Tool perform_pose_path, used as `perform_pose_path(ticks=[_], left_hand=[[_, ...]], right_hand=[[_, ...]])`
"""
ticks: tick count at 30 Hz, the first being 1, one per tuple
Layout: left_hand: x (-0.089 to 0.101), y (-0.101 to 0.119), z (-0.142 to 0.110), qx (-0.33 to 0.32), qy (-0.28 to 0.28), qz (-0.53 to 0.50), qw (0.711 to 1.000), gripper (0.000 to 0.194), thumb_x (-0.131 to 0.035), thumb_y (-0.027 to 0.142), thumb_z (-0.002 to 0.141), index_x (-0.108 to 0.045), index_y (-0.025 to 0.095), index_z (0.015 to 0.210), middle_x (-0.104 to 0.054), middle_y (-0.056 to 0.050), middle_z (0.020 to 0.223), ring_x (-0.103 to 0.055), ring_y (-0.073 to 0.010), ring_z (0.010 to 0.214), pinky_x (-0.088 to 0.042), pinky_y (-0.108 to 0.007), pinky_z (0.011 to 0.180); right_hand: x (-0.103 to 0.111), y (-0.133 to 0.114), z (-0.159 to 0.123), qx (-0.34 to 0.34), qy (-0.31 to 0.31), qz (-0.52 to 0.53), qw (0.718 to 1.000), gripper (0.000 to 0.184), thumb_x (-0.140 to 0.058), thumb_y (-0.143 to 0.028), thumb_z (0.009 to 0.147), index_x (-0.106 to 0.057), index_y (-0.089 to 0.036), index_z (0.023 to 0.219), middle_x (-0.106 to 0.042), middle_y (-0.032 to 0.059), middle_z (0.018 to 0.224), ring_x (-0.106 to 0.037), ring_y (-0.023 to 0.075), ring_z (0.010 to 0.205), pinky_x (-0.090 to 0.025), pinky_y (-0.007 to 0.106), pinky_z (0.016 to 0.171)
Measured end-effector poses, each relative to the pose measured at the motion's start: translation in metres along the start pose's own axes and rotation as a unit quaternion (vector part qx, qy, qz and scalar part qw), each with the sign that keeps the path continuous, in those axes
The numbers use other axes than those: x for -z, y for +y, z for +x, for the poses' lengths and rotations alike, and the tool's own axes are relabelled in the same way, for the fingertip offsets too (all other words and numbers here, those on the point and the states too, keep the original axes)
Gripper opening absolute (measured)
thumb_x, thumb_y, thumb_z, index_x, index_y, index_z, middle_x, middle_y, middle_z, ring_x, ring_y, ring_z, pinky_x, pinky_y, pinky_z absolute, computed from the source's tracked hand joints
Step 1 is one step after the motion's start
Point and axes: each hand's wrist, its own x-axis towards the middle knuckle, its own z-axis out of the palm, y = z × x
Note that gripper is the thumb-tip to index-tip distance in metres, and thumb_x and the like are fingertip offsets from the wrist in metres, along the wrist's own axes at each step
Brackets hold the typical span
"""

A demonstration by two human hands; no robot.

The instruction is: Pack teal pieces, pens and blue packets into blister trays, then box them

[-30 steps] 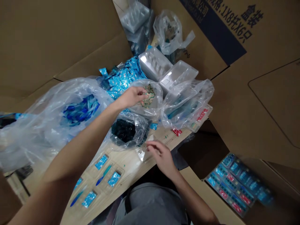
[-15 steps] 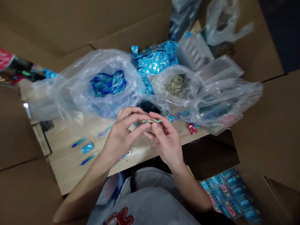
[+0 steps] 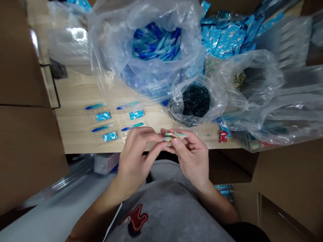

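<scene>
My left hand [image 3: 136, 151] and my right hand [image 3: 190, 154] meet above my lap at the table's front edge. Both pinch a small stack of green-and-pink packets [image 3: 173, 136] between fingertips. On the wooden table [image 3: 75, 124] just left of my hands lies a clear blister tray [image 3: 114, 121] with blue sachets and slim blue picks in its pockets. Behind it stands a big clear bag of blue picks [image 3: 156, 42]. A smaller bag of dark pieces [image 3: 195, 101] sits right behind my hands, and a bag holding more green packets [image 3: 239, 79] lies farther right.
A heap of blue foil sachets [image 3: 227, 38] lies at the back right, beside clear plastic trays [image 3: 290, 40]. More clear bags [image 3: 285, 114] sprawl over the right edge, near a red packet [image 3: 223, 136]. Cardboard walls [image 3: 25, 101] close in left and right.
My left hand left the bag of green packets and came down to join my right hand; both now pinch the packets. The view swung down and left.
</scene>
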Motion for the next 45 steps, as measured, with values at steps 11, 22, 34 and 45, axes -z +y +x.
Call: perform_pose_path(ticks=[11,22,34,45], left_hand=[[0.0,-0.004,-0.02,0.007,0.06,-0.195,0.979,0.018,-0.064,0.003,0.081,-0.061,0.02,0.089,-0.064,0.001,0.081,-0.063,-0.0112,0.08,-0.054,-0.025,0.072],[-0.001,-0.004,-0.026,-0.031,0.065,-0.157,0.985,0.03,-0.067,0.008,0.082,-0.066,0.025,0.107,-0.07,0.0,0.099,-0.066,-0.013,0.095,-0.055,-0.028,0.084],[-0.003,-0.011,-0.032,-0.115,0.107,-0.038,0.987,0.037,-0.067,0.006,0.081,-0.062,0.025,0.112,-0.071,-0.001,0.104,-0.068,-0.0162,0.096,-0.055,-0.033,0.085],[0.001,-0.011,-0.027,-0.087,0.086,0.022,0.992,0.017,-0.071,0.014,0.079,-0.062,0.021,0.092,-0.065,-0.001,0.088,-0.063,-0.0148,0.083,-0.052,-0.031,0.076]], right_hand=[[0.0,-0.001,-0.02,-0.014,-0.048,0.036,0.998,0.013,-0.075,-0.025,0.078,-0.075,-0.031,0.089,-0.077,-0.0042,0.097,-0.074,0.0156,0.089,-0.064,0.036,0.082],[0.013,0.009,-0.028,0.04,-0.094,-0.073,0.992,0.026,-0.071,-0.021,0.082,-0.073,-0.037,0.103,-0.071,-0.0032,0.112,-0.066,0.0156,0.108,-0.057,0.038,0.096],[0.001,0.011,-0.026,0.037,-0.055,-0.01,0.998,0.018,-0.074,-0.026,0.078,-0.075,-0.032,0.095,-0.076,-0.0034,0.097,-0.072,0.0142,0.085,-0.062,0.035,0.083],[-0.002,0.013,-0.021,0.02,-0.03,0.024,0.999,0.012,-0.076,-0.029,0.076,-0.072,-0.027,0.086,-0.076,-0.0024,0.095,-0.072,0.0159,0.089,-0.062,0.038,0.084]])
